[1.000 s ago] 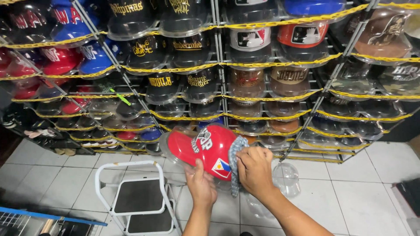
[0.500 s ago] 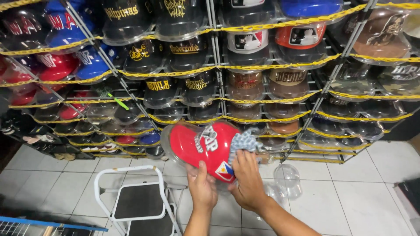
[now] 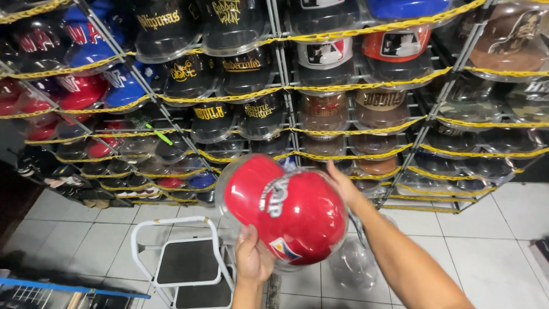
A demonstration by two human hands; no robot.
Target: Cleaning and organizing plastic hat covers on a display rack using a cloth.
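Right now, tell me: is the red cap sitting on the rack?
No, the red cap is off the rack, held up in its clear case by the left hand.

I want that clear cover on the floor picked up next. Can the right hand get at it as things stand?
Probably yes. The right hand rests only on the edge of the red cap, which the left hand holds from below. The clear cover lies below the right forearm, nothing over it.
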